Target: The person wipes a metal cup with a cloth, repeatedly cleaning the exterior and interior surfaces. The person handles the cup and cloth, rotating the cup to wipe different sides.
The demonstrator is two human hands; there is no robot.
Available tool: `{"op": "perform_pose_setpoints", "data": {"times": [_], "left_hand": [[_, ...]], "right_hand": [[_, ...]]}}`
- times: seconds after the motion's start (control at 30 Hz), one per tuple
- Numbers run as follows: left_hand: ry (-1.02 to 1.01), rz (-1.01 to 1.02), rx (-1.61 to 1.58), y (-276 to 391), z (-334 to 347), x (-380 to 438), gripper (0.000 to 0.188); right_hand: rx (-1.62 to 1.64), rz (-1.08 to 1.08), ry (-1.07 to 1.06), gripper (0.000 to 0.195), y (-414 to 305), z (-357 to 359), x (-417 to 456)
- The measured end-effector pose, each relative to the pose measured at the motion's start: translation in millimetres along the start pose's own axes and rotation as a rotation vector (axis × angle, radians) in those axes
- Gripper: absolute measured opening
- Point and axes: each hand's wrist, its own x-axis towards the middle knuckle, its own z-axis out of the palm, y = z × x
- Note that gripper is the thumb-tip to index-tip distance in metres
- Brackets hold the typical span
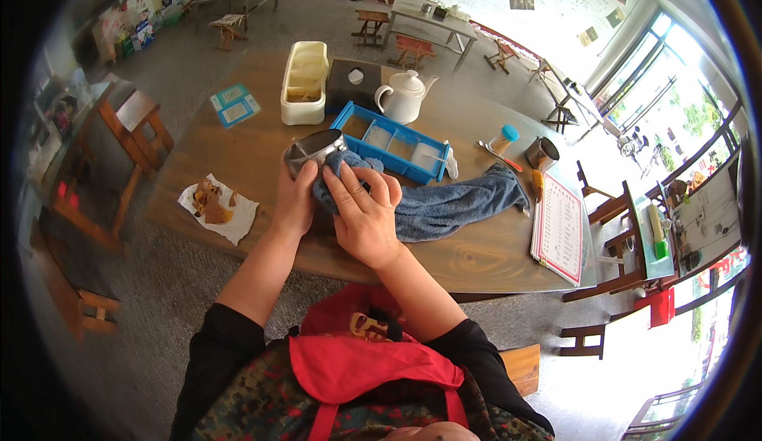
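My left hand (296, 194) holds a shiny metal cup (315, 146) tilted over the wooden table (476, 256), near the corner of a blue tray. Pressed against the cup's right side is one end of a blue-grey towel (452, 203), under the fingers of my right hand (366, 215). The rest of the towel trails to the right across the table. Something thin and pale shows inside the cup; what it is, I cannot tell. The blue compartment tray (390, 170) with white granular contents lies just beyond my hands. Left of my left hand, a white paper napkin (241, 215) bears brown peel-like scraps (211, 203).
A cream divided container (303, 113), a dark box (354, 87) and a white teapot (405, 98) stand behind the tray. To the right are a blue-lidded toothpick jar (504, 139), a spoon (500, 156), another metal cup (542, 154) and a printed sheet (559, 229). Wooden stools (415, 48) stand farther off.
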Motion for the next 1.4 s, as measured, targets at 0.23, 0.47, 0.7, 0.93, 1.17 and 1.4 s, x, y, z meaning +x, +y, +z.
{"op": "perform_pose_setpoints", "data": {"times": [0.23, 0.47, 0.7, 0.93, 1.17, 1.4], "left_hand": [[-0.024, -0.029, -0.101, 6, 2, -2, 0.052], [0.09, -0.125, -0.119, -12, -14, 5, 0.047], [-0.048, -0.049, -0.091, 10, 6, -1, 0.055], [-0.011, -0.054, -0.143, 1, -2, -1, 0.058], [0.014, -0.043, -0.146, 5, 3, -3, 0.061], [-0.129, -0.043, -0.105, 5, 8, -10, 0.068]], "right_hand": [[-0.032, -0.005, -0.05, 0.053, -11, -6, -10], [0.037, 0.041, -0.019, 0.066, -11, 10, 12], [0.005, 0.057, -0.061, 0.064, -3, 3, -19], [0.266, 0.186, 0.087, 0.067, -10, 15, 4], [0.181, -0.031, 0.018, 0.051, 4, 9, -6], [0.603, 0.579, 0.055, 0.045, 32, 10, -4]]}}
